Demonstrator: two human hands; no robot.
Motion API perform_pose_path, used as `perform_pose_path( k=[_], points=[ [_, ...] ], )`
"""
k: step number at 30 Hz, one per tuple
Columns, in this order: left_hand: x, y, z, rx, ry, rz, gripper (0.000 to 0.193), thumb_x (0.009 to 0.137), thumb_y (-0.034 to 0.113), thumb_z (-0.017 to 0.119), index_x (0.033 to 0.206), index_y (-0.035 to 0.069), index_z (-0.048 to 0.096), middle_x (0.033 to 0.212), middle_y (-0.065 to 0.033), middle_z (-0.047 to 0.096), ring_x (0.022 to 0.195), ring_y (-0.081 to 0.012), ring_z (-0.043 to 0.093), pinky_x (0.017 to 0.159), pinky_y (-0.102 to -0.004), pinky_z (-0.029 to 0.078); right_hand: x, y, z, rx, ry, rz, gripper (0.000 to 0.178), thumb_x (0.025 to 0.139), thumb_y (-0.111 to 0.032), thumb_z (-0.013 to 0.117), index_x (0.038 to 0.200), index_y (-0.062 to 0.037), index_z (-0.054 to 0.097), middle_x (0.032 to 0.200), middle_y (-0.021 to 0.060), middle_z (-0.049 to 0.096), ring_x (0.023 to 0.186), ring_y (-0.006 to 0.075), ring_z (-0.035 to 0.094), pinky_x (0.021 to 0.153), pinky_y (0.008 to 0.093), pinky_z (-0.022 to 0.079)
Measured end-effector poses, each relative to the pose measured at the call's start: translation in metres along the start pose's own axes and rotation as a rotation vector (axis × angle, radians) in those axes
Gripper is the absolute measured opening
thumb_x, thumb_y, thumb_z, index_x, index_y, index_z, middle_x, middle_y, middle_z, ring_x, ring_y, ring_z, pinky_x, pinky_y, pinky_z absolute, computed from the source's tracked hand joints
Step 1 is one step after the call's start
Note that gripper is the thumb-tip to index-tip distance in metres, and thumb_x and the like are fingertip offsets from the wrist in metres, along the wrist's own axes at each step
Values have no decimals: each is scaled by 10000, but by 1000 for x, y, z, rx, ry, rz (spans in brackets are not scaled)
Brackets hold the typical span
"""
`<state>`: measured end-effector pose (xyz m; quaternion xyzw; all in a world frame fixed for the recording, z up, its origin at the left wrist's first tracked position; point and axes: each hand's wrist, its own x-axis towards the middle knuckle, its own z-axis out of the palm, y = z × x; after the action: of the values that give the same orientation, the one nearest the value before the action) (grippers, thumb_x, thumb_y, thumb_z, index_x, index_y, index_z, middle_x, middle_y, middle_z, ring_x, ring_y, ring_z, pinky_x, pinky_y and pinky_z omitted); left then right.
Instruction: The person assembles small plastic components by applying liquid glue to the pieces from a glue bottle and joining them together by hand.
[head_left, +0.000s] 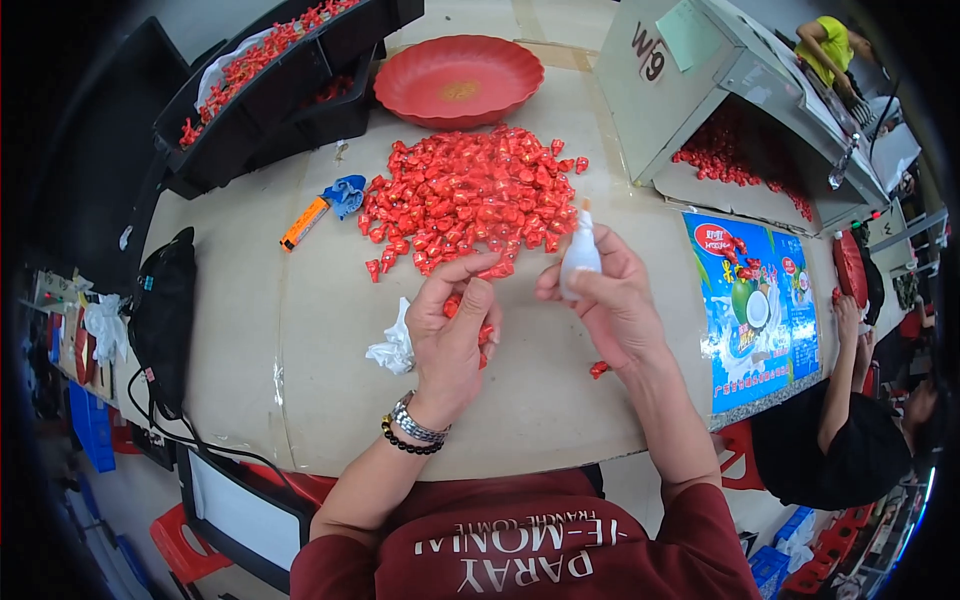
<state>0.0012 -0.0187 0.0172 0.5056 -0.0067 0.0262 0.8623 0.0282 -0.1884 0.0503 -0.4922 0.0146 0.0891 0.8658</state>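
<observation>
My left hand [450, 325] is curled around several small shiny red pieces [487, 334], one of them pinched near its fingertips. In my right hand [622, 310] is a small white squeeze bottle [580, 265], nozzle pointing up; its contents do not show. Both hands are above the table, apart from each other, just on the near side of a large heap of the same red pieces [470, 190]. A single loose red piece [599, 369] lies by my right wrist. Crumpled white tissue [396, 343] rests beside my left hand.
Behind the heap is a red scalloped plate [460, 82]. Black bins [270, 130] of red pieces stand far left, near an orange-handled tool [305, 222] and blue wrapper [345, 195]. A grey open-fronted box [690, 90] and blue printed sheet [750, 310] are right; another person [840, 430] sits beyond.
</observation>
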Motion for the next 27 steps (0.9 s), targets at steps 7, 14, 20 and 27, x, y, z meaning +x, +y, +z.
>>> perform_pose_path(
  k=[7,14,20,27],
  points=[
    [-3,-10,1,364,-92,327,305,951,143,559,1233,31,585,812,-7,540,544,-41,459,429,-165,347,-5,20,5,35,-39,66,490,716,-50,785,1103,-81,486,924,27,581,710,122,557,639,285,455],
    [-6,-7,9,610,-138,454,383,828,-33,630,1198,67,637,752,-41,527,647,-101,501,589,-220,424,-6,21,1,-21,-20,-42,528,728,-22,771,1147,-75,454,957,33,584,772,101,574,619,253,468],
    [-7,-7,9,666,-145,466,420,803,-62,640,1195,88,644,749,-50,536,675,-120,530,616,-226,444,-4,23,1,-27,-16,-41,483,756,-28,746,1144,-69,461,901,27,604,723,98,564,581,236,449],
    [-7,-7,3,430,-186,282,311,889,37,606,1198,67,635,762,-10,553,589,-66,480,505,-198,383,-1,21,0,-38,-36,-14,432,772,-59,750,1100,-93,472,880,49,610,668,111,516,578,259,394]
  ],
)
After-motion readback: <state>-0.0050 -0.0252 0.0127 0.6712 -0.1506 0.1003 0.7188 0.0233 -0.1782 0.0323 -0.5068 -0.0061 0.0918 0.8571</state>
